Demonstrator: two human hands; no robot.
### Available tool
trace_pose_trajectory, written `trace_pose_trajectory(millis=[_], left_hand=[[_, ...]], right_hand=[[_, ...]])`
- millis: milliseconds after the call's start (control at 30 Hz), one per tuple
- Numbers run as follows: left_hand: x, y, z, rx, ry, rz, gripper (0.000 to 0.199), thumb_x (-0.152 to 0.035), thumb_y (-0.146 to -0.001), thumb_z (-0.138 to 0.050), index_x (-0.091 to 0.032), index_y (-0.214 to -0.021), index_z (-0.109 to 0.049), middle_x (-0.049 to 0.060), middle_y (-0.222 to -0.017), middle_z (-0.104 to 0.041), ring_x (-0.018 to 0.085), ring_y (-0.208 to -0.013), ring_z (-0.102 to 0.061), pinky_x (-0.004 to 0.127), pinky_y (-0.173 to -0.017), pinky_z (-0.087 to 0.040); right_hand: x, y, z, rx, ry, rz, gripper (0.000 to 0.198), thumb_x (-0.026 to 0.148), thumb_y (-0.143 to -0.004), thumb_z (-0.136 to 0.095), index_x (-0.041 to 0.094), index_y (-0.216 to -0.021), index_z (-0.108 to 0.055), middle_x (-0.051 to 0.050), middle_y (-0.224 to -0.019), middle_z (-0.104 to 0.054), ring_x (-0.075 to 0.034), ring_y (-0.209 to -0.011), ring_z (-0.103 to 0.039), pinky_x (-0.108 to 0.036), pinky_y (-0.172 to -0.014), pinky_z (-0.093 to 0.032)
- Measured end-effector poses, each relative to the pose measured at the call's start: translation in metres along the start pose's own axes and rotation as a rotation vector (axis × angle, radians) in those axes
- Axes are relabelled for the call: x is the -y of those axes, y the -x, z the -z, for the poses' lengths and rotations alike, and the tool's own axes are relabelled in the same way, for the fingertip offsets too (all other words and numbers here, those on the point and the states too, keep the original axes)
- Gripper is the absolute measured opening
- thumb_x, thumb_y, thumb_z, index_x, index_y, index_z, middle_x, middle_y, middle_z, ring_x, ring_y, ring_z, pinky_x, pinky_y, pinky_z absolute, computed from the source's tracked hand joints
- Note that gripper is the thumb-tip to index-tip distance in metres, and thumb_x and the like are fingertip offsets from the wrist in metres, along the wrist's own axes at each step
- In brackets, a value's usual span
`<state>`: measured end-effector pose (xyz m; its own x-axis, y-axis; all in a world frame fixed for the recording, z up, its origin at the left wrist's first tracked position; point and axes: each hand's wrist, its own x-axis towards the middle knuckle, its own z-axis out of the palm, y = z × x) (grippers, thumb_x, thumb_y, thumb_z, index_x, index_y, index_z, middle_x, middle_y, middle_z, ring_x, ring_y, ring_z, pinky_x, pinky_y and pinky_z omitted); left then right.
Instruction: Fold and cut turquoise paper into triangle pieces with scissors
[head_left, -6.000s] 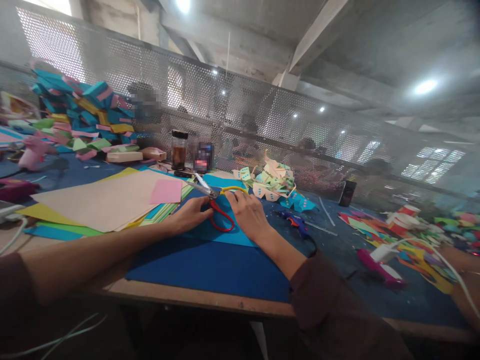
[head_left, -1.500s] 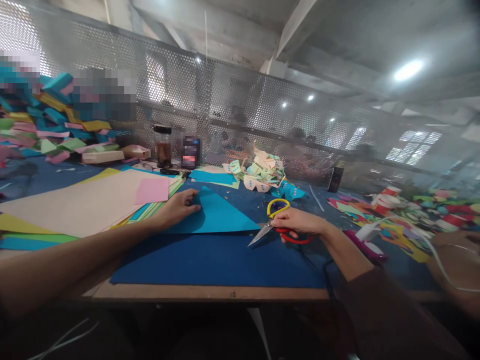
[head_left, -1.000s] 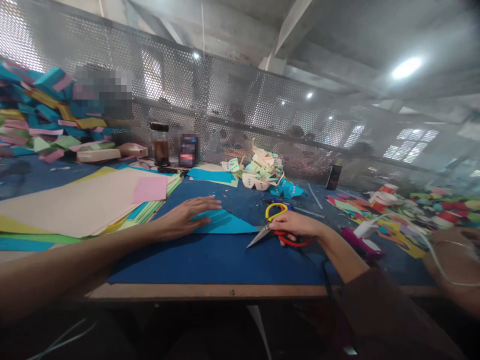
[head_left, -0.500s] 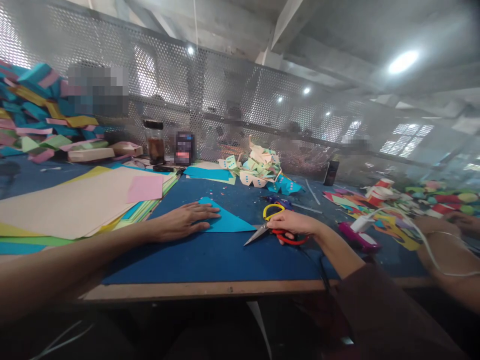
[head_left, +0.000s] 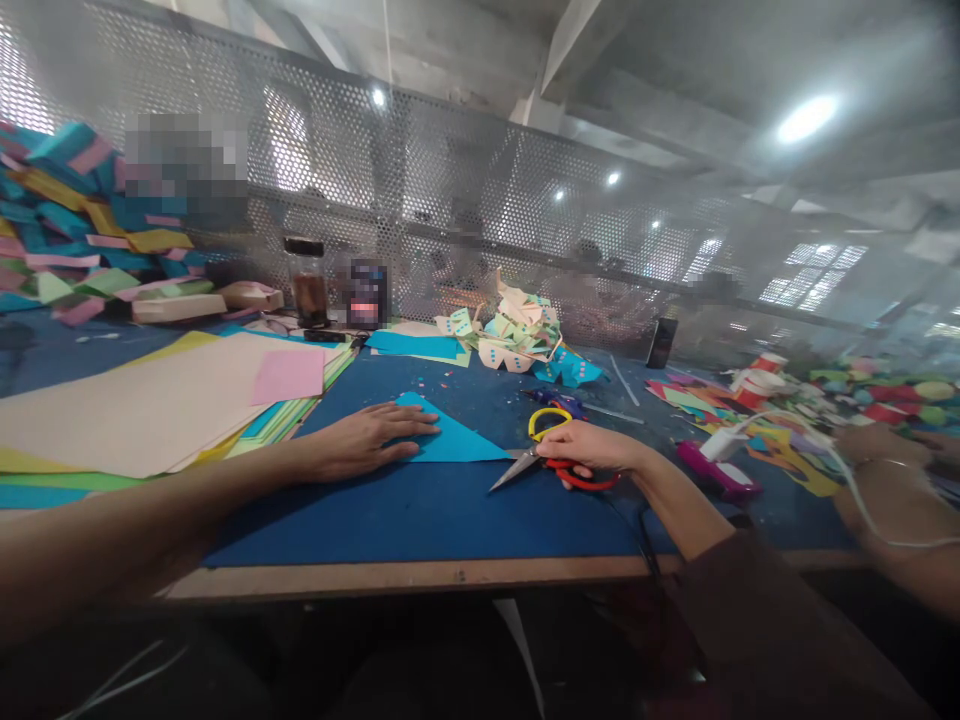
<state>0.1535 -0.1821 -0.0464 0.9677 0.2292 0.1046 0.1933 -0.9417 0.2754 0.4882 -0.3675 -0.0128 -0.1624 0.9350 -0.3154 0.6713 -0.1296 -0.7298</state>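
Observation:
A blue paper triangle (head_left: 457, 437) lies on the dark blue table mat (head_left: 360, 520). My left hand (head_left: 367, 438) rests flat on its left part, fingers stretched out and covering that corner. In my right hand (head_left: 589, 447) is a pair of scissors (head_left: 553, 424) with one yellow and one red handle loop. Their blades point down to the left, close by the triangle's right tip. Part of the red loop is hidden by my fingers.
To the left lies a stack of coloured paper sheets (head_left: 150, 400) with a pink square (head_left: 289, 376) on top. Behind my right hand are a glue gun (head_left: 556, 402) and a pile of cut paper shapes (head_left: 521, 330). A purple power strip (head_left: 716, 472) and another person's arm (head_left: 892, 490) are at right.
Almost nothing differs. The view has shifted very slightly; both hands, the blue triangle and the scissors keep their places.

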Motion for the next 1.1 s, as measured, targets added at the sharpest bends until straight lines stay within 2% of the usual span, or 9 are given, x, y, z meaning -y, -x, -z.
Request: trace_pose_trajectory(millis=[300, 500, 833, 1100], left_hand=[[0.0, 0.0, 0.0, 0.022, -0.042, 0.004, 0.051, -0.055, -0.106, -0.033, -0.036, -0.153, -0.04, -0.004, -0.161, -0.04, 0.021, -0.152, -0.028, 0.043, -0.126, -0.016], [0.001, 0.0, 0.0, 0.023, -0.046, -0.002, 0.051, -0.055, -0.106, -0.033, -0.037, -0.153, -0.039, -0.004, -0.161, -0.039, 0.021, -0.152, -0.028, 0.044, -0.126, -0.016], [-0.001, -0.001, 0.0, 0.019, -0.082, 0.007, 0.051, -0.056, -0.106, -0.032, -0.035, -0.151, -0.042, -0.003, -0.16, -0.041, 0.021, -0.151, -0.03, 0.044, -0.125, -0.019], [-0.002, 0.0, 0.001, 0.017, -0.055, 0.006, 0.051, -0.055, -0.106, -0.033, -0.034, -0.151, -0.043, -0.002, -0.16, -0.04, 0.022, -0.151, -0.03, 0.044, -0.125, -0.017]], right_hand=[[-0.001, -0.003, -0.002, -0.021, -0.014, -0.028, 0.047, 0.063, -0.092, -0.055, 0.018, -0.075, -0.052, 0.004, -0.053, -0.056, -0.007, -0.042, -0.046, -0.02, -0.043, -0.031], [0.0, -0.009, -0.003, -0.017, 0.004, -0.007, 0.049, 0.063, -0.092, -0.055, 0.019, -0.073, -0.051, 0.006, -0.047, -0.05, -0.008, -0.042, -0.049, -0.02, -0.045, -0.032], [0.006, 0.002, -0.005, -0.03, 0.005, -0.03, 0.047, 0.062, -0.092, -0.055, 0.018, -0.075, -0.05, 0.004, -0.056, -0.054, -0.006, -0.044, -0.047, -0.019, -0.044, -0.032], [0.008, -0.009, -0.008, -0.032, 0.039, -0.021, 0.05, 0.066, -0.091, -0.053, 0.018, -0.076, -0.051, 0.002, -0.056, -0.059, -0.007, -0.044, -0.049, -0.019, -0.043, -0.031]])
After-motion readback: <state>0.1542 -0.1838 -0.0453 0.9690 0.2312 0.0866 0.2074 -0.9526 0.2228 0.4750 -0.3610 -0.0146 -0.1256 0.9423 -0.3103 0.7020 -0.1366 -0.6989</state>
